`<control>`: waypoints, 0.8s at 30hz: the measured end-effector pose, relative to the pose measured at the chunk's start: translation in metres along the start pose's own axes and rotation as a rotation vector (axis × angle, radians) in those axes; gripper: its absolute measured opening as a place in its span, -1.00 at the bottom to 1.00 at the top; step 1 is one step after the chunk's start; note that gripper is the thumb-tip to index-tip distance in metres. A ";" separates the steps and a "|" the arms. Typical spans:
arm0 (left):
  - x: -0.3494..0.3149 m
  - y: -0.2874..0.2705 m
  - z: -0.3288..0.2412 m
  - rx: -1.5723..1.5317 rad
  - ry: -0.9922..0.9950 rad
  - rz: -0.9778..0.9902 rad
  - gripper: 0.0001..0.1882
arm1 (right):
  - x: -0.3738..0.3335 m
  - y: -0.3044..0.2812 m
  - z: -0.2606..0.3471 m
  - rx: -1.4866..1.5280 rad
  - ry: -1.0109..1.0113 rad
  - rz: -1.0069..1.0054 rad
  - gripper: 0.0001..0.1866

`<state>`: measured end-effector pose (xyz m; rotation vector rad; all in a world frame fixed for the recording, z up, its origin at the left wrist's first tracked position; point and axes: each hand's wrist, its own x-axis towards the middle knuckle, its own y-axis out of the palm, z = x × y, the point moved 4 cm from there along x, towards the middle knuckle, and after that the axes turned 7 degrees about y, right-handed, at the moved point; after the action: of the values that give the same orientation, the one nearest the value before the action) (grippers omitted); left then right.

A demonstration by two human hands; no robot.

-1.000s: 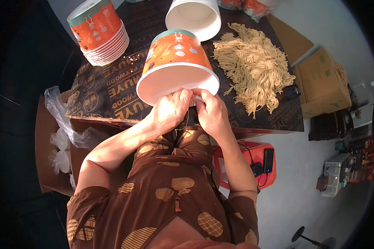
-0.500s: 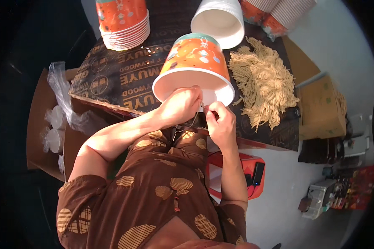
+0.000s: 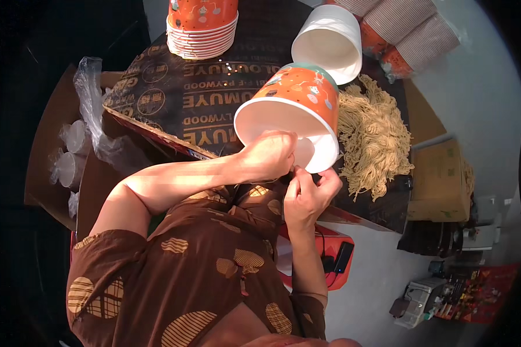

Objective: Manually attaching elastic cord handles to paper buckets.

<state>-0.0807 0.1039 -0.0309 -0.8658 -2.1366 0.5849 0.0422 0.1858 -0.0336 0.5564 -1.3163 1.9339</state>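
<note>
An orange paper bucket point(image 3: 300, 87) with a teal base band and white rim lies tilted, its mouth toward me. Reaching into its mouth, my left hand point(image 3: 270, 156) is closed, and what its fingertips hold is hidden. My right hand point(image 3: 308, 199) pinches at the lower rim, thumb and fingers together close to the left fingertips. A thin cord ran between the hands a moment ago; now it is mostly hidden behind the fingers. Beside the bucket, on the right, lies a heap of beige cords point(image 3: 379, 139).
A dark printed plywood table point(image 3: 208, 87) bears a stack of orange buckets point(image 3: 202, 32) and white buckets point(image 3: 330, 40) lying sideways. More nested buckets point(image 3: 402, 29) lie at far right. Open cardboard point(image 3: 55, 156) with plastic wrap stands left; a carton point(image 3: 440, 182) and red stool point(image 3: 344, 263) are right.
The view has shifted, so the table's things sit further right in it. My right hand has turned and moved up against the bucket's rim. The dangling cord shows less.
</note>
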 end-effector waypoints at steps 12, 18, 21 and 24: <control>0.003 0.012 -0.004 -0.043 -0.226 0.052 -0.89 | -0.004 -0.004 0.008 -0.191 -0.059 -0.203 -0.76; 0.009 0.017 -0.009 -0.027 -0.249 -0.008 -0.85 | -0.013 -0.006 0.003 -0.321 -0.125 -0.199 -0.79; 0.013 0.016 -0.005 -0.007 -0.218 -0.028 -0.85 | -0.012 -0.006 -0.009 -0.327 -0.170 -0.211 -0.92; 0.019 0.008 -0.006 0.026 -0.261 0.077 -0.85 | -0.004 -0.006 -0.009 -0.253 -0.178 -0.016 -0.91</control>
<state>-0.0825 0.1238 -0.0230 -0.9019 -2.3293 0.8014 0.0496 0.1944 -0.0358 0.6192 -1.6345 1.7011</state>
